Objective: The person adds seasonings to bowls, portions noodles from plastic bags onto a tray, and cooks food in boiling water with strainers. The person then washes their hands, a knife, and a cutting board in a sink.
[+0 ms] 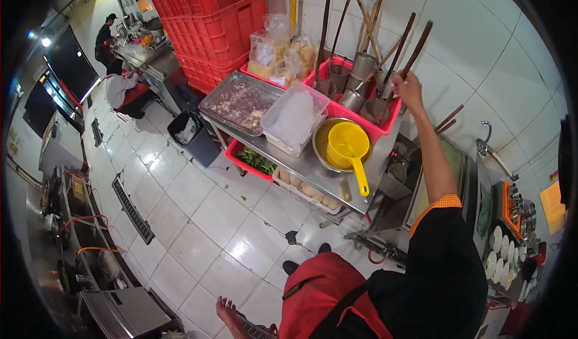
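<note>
My right hand [408, 91] is closed around the long dark handle of a noodle strainer [376, 110]. The strainer's mesh basket is down in a red plastic bin [383, 133], among several other long-handled strainers [363, 66]. Low at my left side, my left hand [226, 309] hangs over the floor, fingers apart and a little bent, holding nothing. In front of the bin, a yellow ladle-like scoop [347, 141] with a handle rests in a steel bowl [321, 149]. Beside the bowl is a translucent plastic container [293, 115].
A metal tray [211, 105] and bagged noodles [265, 51] share the steel table [355, 199]. Underneath are leafy greens [255, 160] and a crate of round items [307, 189]. Red crates [220, 35], a grey bin [201, 146] and two people [123, 89] are farther left.
</note>
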{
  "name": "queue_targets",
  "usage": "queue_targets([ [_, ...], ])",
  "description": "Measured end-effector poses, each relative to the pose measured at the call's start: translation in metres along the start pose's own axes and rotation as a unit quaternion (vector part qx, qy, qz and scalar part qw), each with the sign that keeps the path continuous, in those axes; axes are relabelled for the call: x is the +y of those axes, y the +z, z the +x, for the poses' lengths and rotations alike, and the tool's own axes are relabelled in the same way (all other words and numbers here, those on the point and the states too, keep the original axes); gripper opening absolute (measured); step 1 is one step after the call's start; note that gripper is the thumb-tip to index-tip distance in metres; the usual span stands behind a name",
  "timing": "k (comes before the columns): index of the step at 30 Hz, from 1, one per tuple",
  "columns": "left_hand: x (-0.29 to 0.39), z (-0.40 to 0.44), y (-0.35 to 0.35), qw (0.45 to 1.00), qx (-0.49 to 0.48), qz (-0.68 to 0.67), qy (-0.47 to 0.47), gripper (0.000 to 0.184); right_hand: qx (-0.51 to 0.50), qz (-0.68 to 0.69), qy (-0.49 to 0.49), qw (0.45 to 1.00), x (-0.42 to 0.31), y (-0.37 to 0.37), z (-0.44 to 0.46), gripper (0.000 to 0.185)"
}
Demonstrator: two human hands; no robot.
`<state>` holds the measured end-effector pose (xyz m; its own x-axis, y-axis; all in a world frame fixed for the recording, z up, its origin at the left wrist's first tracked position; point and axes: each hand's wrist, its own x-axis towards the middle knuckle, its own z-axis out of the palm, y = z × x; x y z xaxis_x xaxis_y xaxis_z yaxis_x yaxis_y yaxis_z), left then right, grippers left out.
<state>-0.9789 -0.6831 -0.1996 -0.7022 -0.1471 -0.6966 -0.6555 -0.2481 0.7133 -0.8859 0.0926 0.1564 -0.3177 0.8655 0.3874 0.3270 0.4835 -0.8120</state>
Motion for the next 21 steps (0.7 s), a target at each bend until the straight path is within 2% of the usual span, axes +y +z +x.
queue_targets([
  [4, -0.002, -0.003, 0.042, 0.999, -0.048, 0.019, 0.009, 0.042, 0.084, 0.051, -0.082, 0.992, -0.068, -0.039, -0.019, 0.017],
  [8, -0.011, -0.007, 0.089, 0.991, -0.106, 0.073, -0.026, 0.043, 0.155, 0.065, -0.210, 0.963, -0.126, -0.108, -0.043, 0.019],
  [10, -0.017, -0.006, 0.115, 0.983, -0.151, 0.103, -0.027, 0.045, 0.175, 0.049, -0.223, 0.958, -0.155, -0.151, -0.066, 0.023],
  [12, -0.018, -0.007, 0.134, 0.973, -0.193, 0.119, -0.049, 0.042, 0.173, 0.019, -0.195, 0.965, -0.166, -0.200, -0.085, 0.023],
  [16, -0.018, -0.003, 0.168, 0.964, -0.208, 0.159, -0.053, 0.044, 0.133, -0.046, -0.134, 0.981, -0.149, -0.249, -0.119, 0.027],
  [17, -0.019, -0.001, 0.176, 0.959, -0.214, 0.181, -0.045, 0.046, 0.124, -0.090, -0.089, 0.984, -0.137, -0.255, -0.130, 0.028],
  [19, -0.017, -0.004, 0.193, 0.954, -0.211, 0.210, -0.026, 0.047, 0.078, -0.068, -0.026, 0.994, -0.106, -0.260, -0.152, 0.027],
  [21, -0.016, -0.006, 0.207, 0.950, -0.223, 0.219, -0.021, 0.046, 0.097, -0.140, 0.064, 0.983, -0.068, -0.256, -0.176, 0.023],
])
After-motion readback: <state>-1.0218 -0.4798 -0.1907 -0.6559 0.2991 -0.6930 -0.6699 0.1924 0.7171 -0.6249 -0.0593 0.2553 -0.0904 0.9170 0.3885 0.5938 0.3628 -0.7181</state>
